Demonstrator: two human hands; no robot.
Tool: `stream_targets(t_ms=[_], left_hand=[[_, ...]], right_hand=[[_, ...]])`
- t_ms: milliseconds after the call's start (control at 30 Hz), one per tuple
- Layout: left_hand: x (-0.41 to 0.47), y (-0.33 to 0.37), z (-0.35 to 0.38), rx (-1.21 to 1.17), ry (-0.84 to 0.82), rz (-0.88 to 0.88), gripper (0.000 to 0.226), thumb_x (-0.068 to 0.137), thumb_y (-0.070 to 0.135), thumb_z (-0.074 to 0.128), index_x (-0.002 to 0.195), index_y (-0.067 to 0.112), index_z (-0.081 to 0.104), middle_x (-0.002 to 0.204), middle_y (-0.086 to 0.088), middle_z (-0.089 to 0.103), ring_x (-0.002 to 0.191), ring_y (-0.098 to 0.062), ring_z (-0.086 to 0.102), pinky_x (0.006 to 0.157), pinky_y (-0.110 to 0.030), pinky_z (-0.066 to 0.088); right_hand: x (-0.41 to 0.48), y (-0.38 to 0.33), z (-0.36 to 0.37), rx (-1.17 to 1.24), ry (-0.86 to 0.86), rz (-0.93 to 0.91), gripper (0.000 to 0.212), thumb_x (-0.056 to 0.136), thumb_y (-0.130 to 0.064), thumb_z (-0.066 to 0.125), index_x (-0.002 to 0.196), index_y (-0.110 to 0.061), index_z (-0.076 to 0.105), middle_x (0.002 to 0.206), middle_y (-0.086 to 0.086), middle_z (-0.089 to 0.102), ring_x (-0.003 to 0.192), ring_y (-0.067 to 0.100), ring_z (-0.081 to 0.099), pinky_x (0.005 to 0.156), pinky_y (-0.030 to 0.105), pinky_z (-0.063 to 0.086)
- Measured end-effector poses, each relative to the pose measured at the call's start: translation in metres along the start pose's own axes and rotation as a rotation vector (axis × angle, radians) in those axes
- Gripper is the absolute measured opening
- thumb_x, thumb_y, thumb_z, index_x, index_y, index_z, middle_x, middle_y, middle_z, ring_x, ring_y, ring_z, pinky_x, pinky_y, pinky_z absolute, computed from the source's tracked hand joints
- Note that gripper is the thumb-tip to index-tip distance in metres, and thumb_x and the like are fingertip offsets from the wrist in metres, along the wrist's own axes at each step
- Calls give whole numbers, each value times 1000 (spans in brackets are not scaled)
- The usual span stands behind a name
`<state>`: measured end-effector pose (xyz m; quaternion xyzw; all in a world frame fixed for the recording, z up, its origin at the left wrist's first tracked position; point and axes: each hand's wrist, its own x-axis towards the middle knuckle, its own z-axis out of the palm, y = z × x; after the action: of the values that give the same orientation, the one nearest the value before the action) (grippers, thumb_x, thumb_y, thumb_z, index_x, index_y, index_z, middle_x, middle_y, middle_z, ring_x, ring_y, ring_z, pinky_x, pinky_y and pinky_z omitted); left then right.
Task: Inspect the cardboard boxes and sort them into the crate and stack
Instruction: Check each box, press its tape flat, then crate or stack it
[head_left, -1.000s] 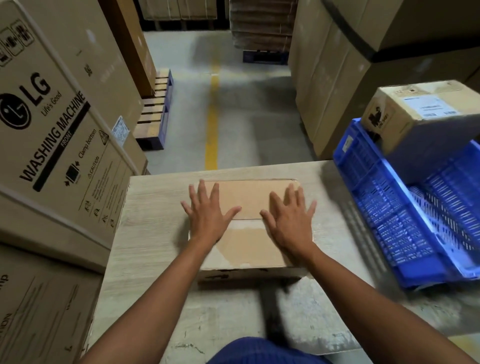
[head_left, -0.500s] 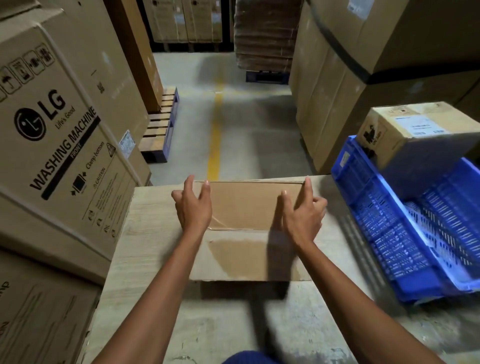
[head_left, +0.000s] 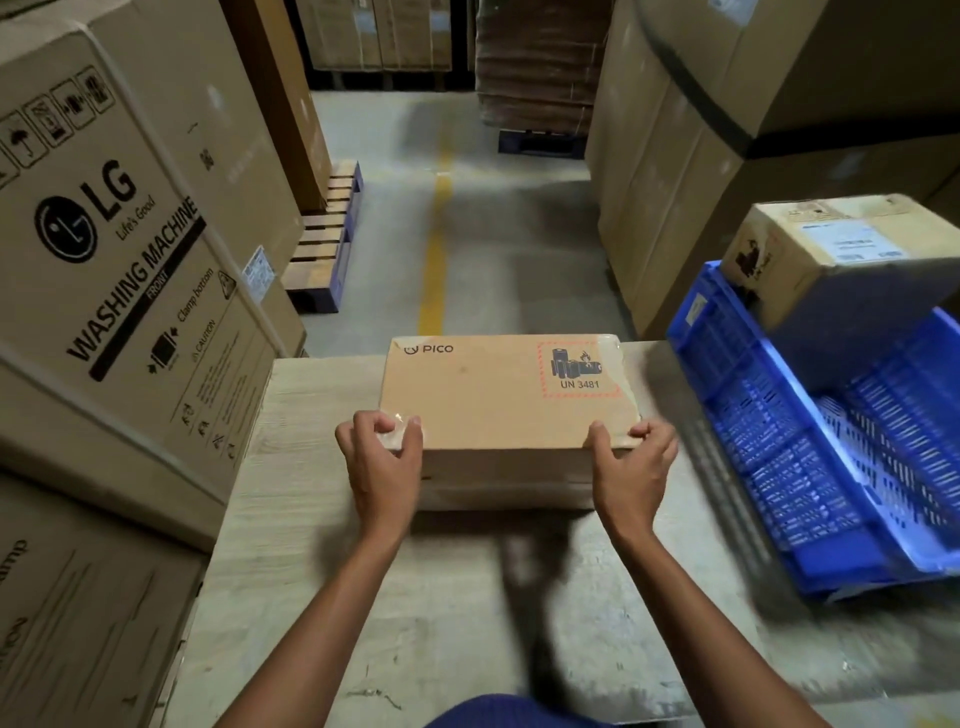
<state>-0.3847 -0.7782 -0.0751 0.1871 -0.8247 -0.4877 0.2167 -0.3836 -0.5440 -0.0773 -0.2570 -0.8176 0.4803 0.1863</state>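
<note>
Both the left hand (head_left: 382, 460) and right hand (head_left: 631, 465) grip the near corners of the PICO box (head_left: 509, 410) on the table (head_left: 291, 493), seemingly mid-inspection and unsorted, while one labelled carton (head_left: 831, 254) already rests in the blue crate (head_left: 727, 374) at right.

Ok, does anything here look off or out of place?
The labelled box at the far end of the blue crate seems perched on its rim rather than lying flat inside, and the crate itself looks tipped. The PICO box shows no obvious damage.
</note>
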Motion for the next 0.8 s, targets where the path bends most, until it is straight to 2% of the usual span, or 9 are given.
stream_targets(t_ms=[67,133,167,267,367,567,667,733,800], left_hand=[[0,-4,-4,74,-3,126,23,89,20,71,93,11,50,112,-4,42,92,-16,54,71,-22,50],[7,-4,-3,190,-7,330,20,87,18,72,95,8,56,120,-11,45,107,-23,50,79,-29,52],[9,-3,-2,226,-24,427,18,89,18,70,97,7,59,122,-13,47,111,-26,49,82,-33,53],[13,1,2,286,-77,644,19,92,20,62,102,4,65,116,-15,56,108,-31,54,84,-45,54],[14,-1,2,417,-195,714,33,94,28,55,116,4,65,121,-17,60,113,-34,55,94,-46,49],[14,-8,-1,564,-340,612,45,97,39,42,121,9,66,130,-14,62,124,-32,55,102,-47,46],[17,2,-3,599,-351,629,40,95,37,42,110,11,69,118,-11,66,112,-30,59,94,-43,49],[24,14,-3,632,-345,650,38,94,36,37,100,13,67,104,-6,64,98,-26,57,84,-39,48],[35,27,0,636,-354,640,37,93,34,35,98,14,66,99,-4,62,94,-25,56,84,-37,46]], right_hand=[[-2,-1,-6,-85,0,-101,34,89,-29,71,104,-11,46,119,9,45,94,11,45,78,11,46],[0,-3,-5,-226,57,-305,24,86,-24,72,101,-14,56,124,9,48,110,21,49,101,45,46],[1,-7,-1,-254,61,-416,20,84,-20,72,98,-13,60,125,10,51,115,26,51,102,55,41],[-9,-26,17,-153,-120,-694,18,84,-21,66,98,-9,67,121,12,59,114,30,57,94,47,49],[-24,-40,41,-198,-309,-845,24,91,-27,63,107,-10,69,124,10,61,114,27,59,93,38,50],[-35,-37,61,-489,-380,-877,39,98,-41,43,115,-16,67,131,8,62,127,30,54,105,46,44],[-29,-43,59,-552,-360,-947,34,95,-43,47,103,-18,67,117,5,65,111,28,60,90,41,49],[-19,-55,59,-615,-367,-942,27,93,-45,51,96,-22,64,105,2,61,96,25,57,76,39,44],[-9,-68,63,-655,-400,-909,27,92,-47,52,98,-24,63,102,1,57,93,24,53,73,38,39]])
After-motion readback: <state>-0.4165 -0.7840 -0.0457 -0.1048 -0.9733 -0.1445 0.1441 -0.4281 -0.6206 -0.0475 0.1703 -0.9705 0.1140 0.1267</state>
